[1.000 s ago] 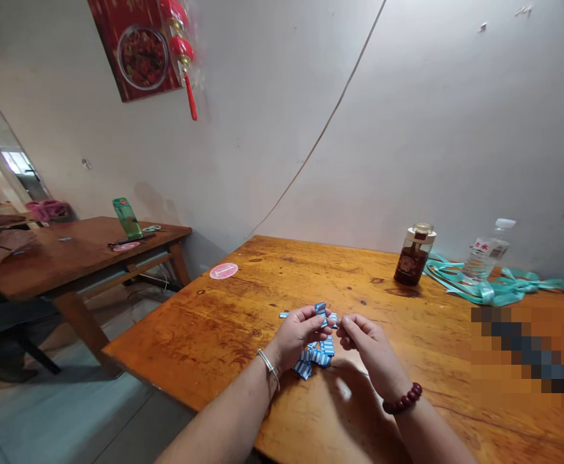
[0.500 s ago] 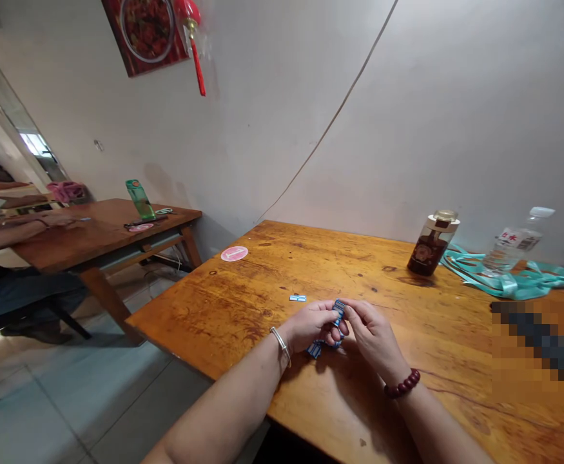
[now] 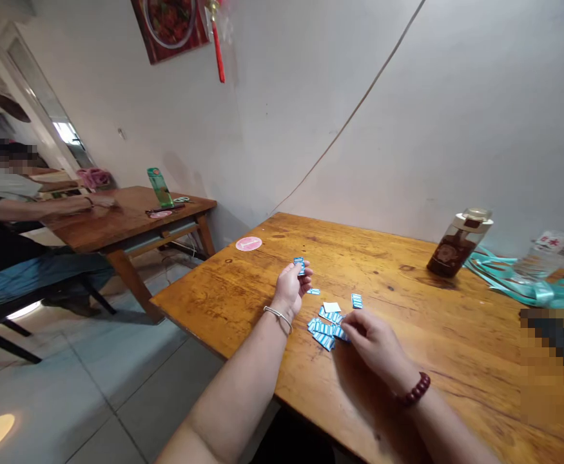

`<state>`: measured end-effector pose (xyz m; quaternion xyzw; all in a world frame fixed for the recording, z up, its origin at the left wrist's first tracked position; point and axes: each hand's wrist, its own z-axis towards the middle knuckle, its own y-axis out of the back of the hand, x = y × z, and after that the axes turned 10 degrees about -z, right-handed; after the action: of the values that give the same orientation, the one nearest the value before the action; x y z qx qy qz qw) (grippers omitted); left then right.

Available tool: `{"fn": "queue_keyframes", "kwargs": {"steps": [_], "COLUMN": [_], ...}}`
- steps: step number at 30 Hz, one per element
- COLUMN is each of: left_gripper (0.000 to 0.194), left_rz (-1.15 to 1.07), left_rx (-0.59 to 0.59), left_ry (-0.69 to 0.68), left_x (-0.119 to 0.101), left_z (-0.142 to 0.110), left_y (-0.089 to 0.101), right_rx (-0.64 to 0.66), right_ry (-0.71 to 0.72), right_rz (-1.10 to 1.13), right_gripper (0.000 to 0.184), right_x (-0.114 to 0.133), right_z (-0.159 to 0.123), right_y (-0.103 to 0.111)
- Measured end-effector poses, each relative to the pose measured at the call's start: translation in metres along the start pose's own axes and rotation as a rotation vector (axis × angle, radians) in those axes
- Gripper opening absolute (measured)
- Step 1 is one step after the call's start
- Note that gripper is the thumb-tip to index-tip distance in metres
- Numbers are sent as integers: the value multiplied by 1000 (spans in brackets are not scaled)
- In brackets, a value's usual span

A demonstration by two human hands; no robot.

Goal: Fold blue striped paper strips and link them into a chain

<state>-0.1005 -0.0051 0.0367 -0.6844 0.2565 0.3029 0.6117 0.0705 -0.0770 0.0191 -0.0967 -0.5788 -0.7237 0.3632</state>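
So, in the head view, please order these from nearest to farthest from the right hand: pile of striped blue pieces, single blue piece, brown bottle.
From the right hand:
1. Pile of striped blue pieces: at its fingertips, to the left.
2. Single blue piece: just ahead.
3. Brown bottle: back right of the table.

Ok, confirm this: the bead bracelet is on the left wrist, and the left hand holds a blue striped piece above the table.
Wrong wrist: the bead bracelet is on the wrist of the right hand, as the head view shows. The left hand does hold a blue striped piece above the table.
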Motion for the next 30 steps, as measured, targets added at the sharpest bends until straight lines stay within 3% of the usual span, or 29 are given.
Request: {"fn": "queue_keyframes", "kwargs": {"steps": [4,7,11,16,26,30], "left_gripper": [18,19,19,20,21,21], "left_rz": [-79,-63,-65,-64,-49,-41], "left_rx": [-27,-17,-13,-2,13,-14], "left_ry": [-13,-17,-19,1,9,-7], "left_x": [-1,2,3,6,9,10], "left_z": [4,2,1,2,3,4], "left_y": [3,2,1,1,2,2], "right_rx": [124,157,218,137,131,131], "right_ry": [94,123,163,138,-7,30], "right_rz": [-336,-439,-431,-445,-526,-474], "right_gripper": [15,14,21,15,17,16], "right_x": [16,21,21,20,11,18], "right_z": [-6,-8,-7,0,-1,3], "right_y": [-14,-18,-12,-12,-17,-17]}}
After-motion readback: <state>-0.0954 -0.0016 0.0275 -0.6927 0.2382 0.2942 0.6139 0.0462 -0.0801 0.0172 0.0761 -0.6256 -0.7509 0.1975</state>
